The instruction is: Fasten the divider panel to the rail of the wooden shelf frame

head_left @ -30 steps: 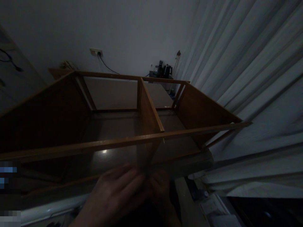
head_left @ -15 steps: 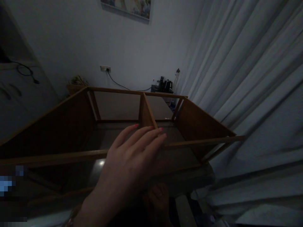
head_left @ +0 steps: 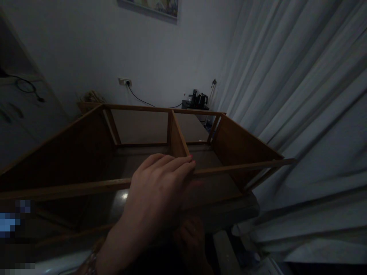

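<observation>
A large wooden frame with a middle divider stands in front of me, its top open between the rails. My left hand reaches across the front rail, where the divider meets it. Its fingers bend over the wood at that joint, and a blurred reddish patch shows just under them. Lower down, in deep shadow, my right hand sits below the front rail with its fingers curled. Whatever it holds, if anything, is too dark to make out.
Behind the frame, a black kettle stands on a small dark stand by the wall. A cord runs from the wall socket. Long pale curtains hang along the right side. White cabinet doors are at the left.
My left hand's fingers have come down and bent over the wood at the joint; they were stretched out before. My right hand stays low in the shadow. The view has shifted slightly.
</observation>
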A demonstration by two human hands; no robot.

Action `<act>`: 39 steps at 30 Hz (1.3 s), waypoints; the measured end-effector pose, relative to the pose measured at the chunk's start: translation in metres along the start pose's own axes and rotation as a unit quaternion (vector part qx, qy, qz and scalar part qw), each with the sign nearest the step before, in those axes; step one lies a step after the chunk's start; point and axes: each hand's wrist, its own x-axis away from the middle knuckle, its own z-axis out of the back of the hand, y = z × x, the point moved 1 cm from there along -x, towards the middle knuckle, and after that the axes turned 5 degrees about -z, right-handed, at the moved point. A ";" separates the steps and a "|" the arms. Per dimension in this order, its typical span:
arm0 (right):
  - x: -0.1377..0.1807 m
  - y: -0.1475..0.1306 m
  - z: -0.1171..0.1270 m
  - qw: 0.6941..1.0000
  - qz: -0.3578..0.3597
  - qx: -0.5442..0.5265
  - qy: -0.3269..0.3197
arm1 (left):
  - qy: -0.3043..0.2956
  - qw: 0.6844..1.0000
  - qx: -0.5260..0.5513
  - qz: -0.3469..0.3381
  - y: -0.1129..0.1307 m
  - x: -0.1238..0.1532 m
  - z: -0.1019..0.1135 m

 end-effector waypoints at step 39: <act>-0.014 -0.001 0.003 0.997 0.057 -0.022 0.040 | 0.005 1.000 -0.012 -0.010 -0.006 0.008 -0.007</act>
